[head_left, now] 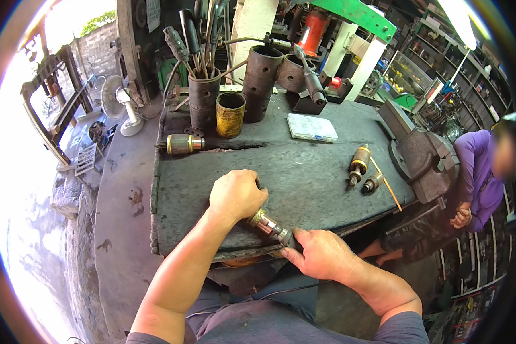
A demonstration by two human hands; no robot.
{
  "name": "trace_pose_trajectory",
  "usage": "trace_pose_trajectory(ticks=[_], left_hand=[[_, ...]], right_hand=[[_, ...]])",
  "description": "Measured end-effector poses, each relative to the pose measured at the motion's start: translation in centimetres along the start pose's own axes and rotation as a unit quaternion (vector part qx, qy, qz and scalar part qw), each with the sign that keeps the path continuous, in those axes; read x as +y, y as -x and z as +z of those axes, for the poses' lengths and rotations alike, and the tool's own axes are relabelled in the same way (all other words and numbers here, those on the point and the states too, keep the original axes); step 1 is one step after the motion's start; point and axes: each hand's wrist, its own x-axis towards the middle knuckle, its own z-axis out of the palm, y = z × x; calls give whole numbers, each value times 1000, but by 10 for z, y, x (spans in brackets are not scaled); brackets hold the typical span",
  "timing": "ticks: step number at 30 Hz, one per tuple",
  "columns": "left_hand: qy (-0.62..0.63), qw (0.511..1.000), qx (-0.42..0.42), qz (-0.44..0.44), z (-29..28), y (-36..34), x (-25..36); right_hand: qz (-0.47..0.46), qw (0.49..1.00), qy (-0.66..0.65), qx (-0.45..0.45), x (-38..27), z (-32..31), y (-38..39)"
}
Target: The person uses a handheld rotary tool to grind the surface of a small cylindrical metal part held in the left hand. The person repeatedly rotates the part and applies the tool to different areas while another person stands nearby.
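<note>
Close to the bench's front edge, a motor armature (265,224) lies slanted between my hands, with a copper-coloured section and a dark toothed part at its lower right end. My left hand (237,198) is closed at its upper left end, and the curled fingers hide that part. The thumb and fingers of my right hand (320,252) pinch the dark gear end. Another armature (184,144) lies at the bench's left edge. Towards the right lie a third armature (359,163) and a small dark gear piece (372,183), beside a thin orange stick (386,184).
A yellow can (230,116) and dark metal cylinders (261,86) stand along the back, one holding several tools. A flat pale plastic case (312,127) lies before them. A large vise (421,155) is at the right, near a person in purple (477,166). A fan (120,103) stands left.
</note>
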Motion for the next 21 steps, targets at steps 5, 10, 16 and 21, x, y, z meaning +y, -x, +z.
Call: trace_pose_trajectory(ticks=[5, 10, 16, 21], left_hand=[[-11, 1000, 1, -5, 2, -4, 2], [-27, 1000, -1, -15, 5, -12, 6], [-29, 999, 10, -10, 6, -17, 11], [-26, 1000, 14, -6, 6, -16, 10]], right_hand=[[-4, 1000, -1, 12, 2, -2, -1], [2, 1000, 5, 0, 3, -1, -3], [0, 1000, 11, 16, 3, -1, -3], [-4, 1000, 3, -14, 4, -1, -4]])
